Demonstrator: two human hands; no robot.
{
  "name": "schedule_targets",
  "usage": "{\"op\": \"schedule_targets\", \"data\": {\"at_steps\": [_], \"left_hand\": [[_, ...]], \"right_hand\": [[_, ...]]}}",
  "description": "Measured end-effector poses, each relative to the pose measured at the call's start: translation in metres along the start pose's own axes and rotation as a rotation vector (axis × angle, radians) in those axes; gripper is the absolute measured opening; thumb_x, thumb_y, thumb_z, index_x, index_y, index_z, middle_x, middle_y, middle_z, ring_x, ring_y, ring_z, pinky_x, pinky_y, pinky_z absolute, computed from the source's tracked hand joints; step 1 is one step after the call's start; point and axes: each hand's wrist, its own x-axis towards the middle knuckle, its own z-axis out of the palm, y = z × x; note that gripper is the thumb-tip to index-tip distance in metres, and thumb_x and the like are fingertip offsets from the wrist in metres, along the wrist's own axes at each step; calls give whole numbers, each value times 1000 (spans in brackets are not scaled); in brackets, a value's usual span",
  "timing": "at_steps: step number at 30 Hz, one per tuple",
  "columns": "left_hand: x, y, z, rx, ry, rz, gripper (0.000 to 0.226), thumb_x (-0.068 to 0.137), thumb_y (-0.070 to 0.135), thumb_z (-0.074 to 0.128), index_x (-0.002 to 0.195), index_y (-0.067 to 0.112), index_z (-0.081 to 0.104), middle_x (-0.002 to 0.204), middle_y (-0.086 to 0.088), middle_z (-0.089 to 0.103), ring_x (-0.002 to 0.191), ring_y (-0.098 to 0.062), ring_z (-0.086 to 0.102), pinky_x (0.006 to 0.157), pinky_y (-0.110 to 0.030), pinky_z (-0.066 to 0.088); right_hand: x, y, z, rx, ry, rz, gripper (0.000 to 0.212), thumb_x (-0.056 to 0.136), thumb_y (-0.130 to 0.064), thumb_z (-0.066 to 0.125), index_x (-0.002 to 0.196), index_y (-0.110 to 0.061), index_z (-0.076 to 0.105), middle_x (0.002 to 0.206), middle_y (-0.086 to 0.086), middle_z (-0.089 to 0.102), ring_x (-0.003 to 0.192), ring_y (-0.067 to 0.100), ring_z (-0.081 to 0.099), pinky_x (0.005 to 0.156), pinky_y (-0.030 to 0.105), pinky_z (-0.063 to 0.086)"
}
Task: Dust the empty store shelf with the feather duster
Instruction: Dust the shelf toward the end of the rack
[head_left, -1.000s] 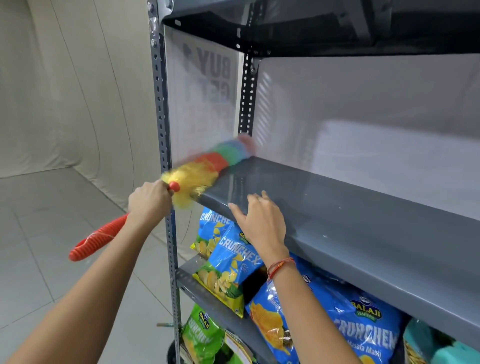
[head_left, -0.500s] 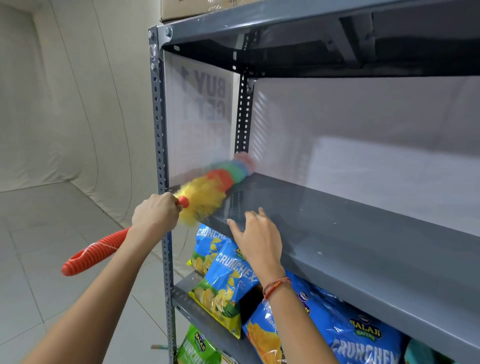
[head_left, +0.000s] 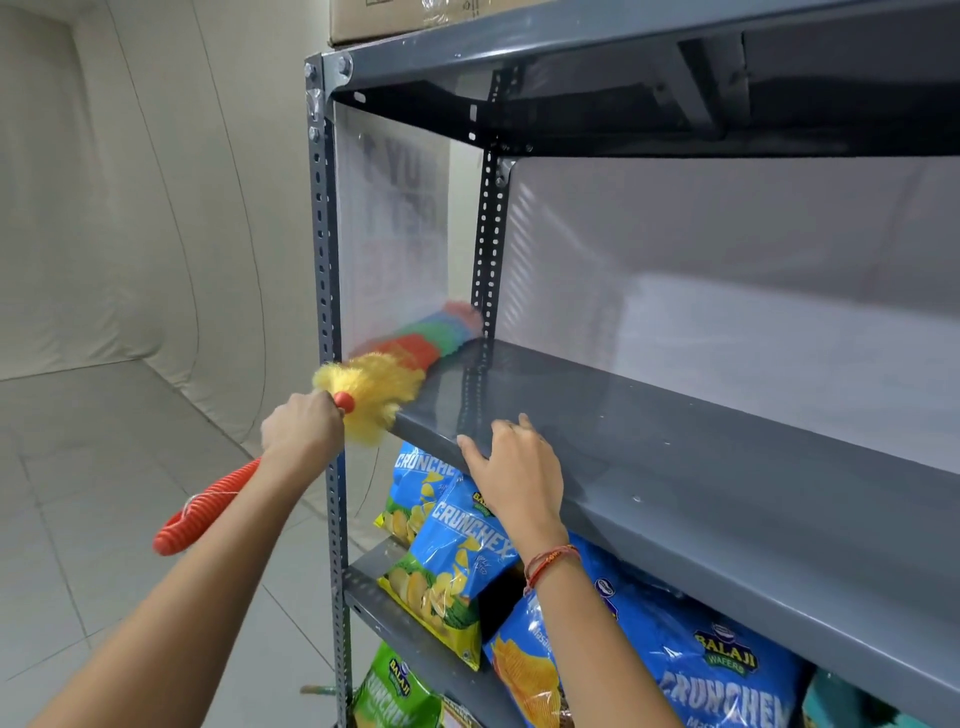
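Note:
The empty grey metal shelf (head_left: 675, 447) runs from the middle of the view to the right edge. A feather duster (head_left: 395, 371) with yellow, red, green and pink fluff lies along the shelf's left end, its far tip blurred near the back upright. My left hand (head_left: 301, 423) is closed around the duster's ribbed red handle, which sticks out down and to the left. My right hand (head_left: 511, 467) rests flat on the shelf's front lip, fingers spread, with a red thread band on the wrist.
Blue chip bags (head_left: 452, 566) fill the shelf below, and a green bag (head_left: 395, 691) sits lower still. A perforated grey upright (head_left: 324, 312) stands at the front left corner. A cardboard box (head_left: 415, 18) sits on the top shelf. Tiled floor and a beige backdrop lie to the left.
The view has tilted up, so the shelf and both hands sit lower in frame. The duster's fluffy head keeps moving along the shelf's left end. My right hand stays on the front lip.

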Motion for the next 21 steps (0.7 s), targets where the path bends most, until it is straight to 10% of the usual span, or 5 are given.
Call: {"op": "schedule_targets", "data": {"at_steps": [12, 21], "left_hand": [[-6, 9, -2, -50, -54, 57, 25, 97, 19, 45, 108, 2, 61, 92, -17, 59, 78, -32, 55, 67, -36, 44], [-50, -1, -6, -76, 110, 172, 34, 99, 29, 38, 116, 13, 63, 98, -21, 65, 85, -40, 61, 64, -36, 42]], "right_hand": [[-2, -3, -8, -52, -15, -6, 46, 89, -47, 53, 79, -3, 60, 84, 15, 67, 79, 30, 62, 57, 30, 38], [-2, -4, -8, -8, -39, 24, 45, 89, -45, 55, 85, 0, 62, 96, 20, 68, 95, 36, 63, 68, 36, 48]]}}
